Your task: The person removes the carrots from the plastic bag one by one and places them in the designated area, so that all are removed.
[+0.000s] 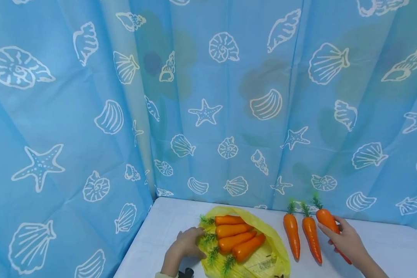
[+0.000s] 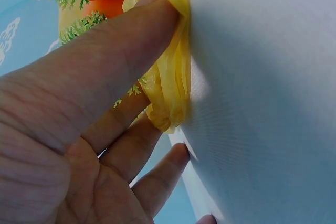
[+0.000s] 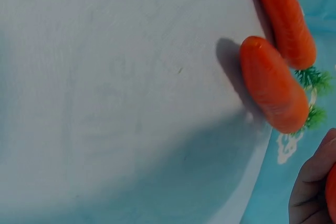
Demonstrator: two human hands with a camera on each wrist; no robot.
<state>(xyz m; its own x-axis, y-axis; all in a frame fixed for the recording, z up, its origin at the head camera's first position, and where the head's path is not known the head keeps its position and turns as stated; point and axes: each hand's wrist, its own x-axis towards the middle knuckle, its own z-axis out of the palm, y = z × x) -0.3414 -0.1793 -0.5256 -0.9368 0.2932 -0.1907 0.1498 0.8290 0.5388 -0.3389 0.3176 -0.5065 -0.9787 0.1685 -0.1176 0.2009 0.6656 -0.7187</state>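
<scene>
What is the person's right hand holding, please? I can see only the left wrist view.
Observer: The right hand holds an orange carrot with a green leafy top.
Operator: Thank you. And how many carrots lie at the thin yellow plastic bag?
Observer: Four orange carrots lie there, side by side.
Operator: What is lying on the flat white tabletop, between this bag and that hand?
Observer: Two more orange carrots, also with green leafy tops.

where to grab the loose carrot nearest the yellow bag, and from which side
From above, probably, pinching this carrot across its thick end, just below the leaves: it lies flat, tapering to a tip, with another carrot close on its right.
</scene>
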